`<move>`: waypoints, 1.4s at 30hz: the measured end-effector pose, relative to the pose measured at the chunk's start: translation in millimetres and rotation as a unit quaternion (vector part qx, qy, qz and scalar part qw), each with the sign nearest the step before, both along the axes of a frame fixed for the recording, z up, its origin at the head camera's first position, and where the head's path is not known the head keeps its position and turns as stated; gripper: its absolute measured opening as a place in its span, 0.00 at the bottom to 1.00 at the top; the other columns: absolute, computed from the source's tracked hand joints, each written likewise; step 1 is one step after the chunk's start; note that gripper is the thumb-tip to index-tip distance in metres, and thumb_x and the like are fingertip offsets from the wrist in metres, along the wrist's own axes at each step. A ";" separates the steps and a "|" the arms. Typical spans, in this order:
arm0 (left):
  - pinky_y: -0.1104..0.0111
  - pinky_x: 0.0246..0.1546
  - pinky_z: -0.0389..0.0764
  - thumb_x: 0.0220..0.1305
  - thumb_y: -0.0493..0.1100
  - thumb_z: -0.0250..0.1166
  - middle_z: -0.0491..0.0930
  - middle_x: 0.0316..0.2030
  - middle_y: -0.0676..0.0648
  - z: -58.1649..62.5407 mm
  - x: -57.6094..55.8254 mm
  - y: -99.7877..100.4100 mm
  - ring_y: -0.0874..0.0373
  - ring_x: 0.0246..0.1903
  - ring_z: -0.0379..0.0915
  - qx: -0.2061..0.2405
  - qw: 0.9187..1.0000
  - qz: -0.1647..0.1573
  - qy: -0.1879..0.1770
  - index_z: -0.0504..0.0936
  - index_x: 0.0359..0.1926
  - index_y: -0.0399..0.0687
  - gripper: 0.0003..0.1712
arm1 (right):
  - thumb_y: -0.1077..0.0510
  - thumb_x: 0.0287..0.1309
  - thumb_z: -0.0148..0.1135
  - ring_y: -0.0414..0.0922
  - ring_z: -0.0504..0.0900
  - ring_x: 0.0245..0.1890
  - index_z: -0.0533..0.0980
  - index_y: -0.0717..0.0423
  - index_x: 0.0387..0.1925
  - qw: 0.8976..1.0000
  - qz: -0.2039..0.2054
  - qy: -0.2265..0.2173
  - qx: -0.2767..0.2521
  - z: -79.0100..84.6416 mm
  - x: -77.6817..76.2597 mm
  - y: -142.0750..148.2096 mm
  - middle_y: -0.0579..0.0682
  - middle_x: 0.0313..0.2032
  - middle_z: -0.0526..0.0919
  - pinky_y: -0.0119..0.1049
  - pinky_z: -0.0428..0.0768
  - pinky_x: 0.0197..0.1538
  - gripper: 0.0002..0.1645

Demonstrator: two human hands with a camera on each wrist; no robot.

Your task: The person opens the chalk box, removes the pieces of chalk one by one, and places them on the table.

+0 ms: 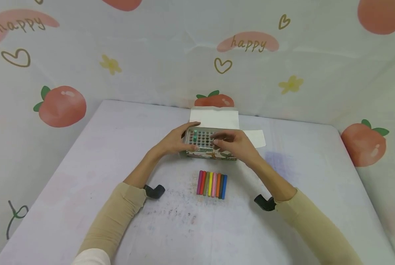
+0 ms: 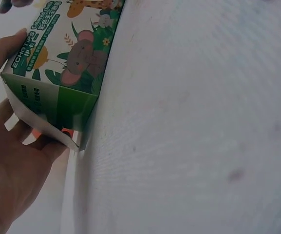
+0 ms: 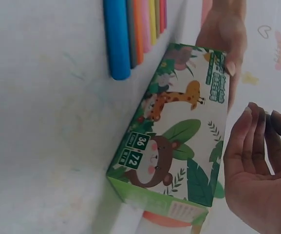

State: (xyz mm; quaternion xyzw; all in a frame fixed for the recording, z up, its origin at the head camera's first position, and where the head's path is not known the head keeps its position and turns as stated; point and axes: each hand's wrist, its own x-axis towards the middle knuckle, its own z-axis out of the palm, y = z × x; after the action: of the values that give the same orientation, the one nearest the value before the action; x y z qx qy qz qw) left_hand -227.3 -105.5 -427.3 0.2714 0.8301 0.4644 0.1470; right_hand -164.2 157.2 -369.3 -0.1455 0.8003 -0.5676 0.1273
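A cardboard box (image 1: 210, 154) printed with cartoon animals stands on the table, a tray of round holes (image 1: 204, 137) at its top. Two green crayon ends (image 1: 195, 138) stick up from holes on the tray's left side. My left hand (image 1: 177, 140) holds the box's left end, thumb along the front edge and fingers behind. Above the right part of the tray is my right hand (image 1: 235, 145), its fingers bent and the tips close together. In the right wrist view, no object shows clearly between those fingertips (image 3: 250, 113).
Several colored crayons (image 1: 212, 184) lie side by side in front of the box. The box's white lid flap (image 1: 214, 117) is raised at the back, and a side flap (image 1: 256, 138) sticks out right. Smudges (image 1: 180, 209) mark the tabletop; a printed cloth hangs behind.
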 end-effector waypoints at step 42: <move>0.50 0.55 0.68 0.53 0.55 0.76 0.67 0.66 0.43 1.0 -2.7 -5.0 0.47 0.56 0.66 -0.009 1.000 0.012 0.016 0.61 0.74 0.62 0.50 | 0.54 0.61 0.69 0.45 0.83 0.47 0.85 0.54 0.50 0.988 0.055 0.038 0.140 -23.5 -57.2 -45.3 0.49 0.46 0.87 0.43 0.78 0.51 0.16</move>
State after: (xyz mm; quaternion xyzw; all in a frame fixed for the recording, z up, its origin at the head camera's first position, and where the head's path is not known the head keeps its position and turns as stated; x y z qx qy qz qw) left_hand -229.9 -110.5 -426.3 0.2670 0.8399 0.4541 0.1305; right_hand -221.4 111.9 -392.8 -0.1914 0.8668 -0.4362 0.1474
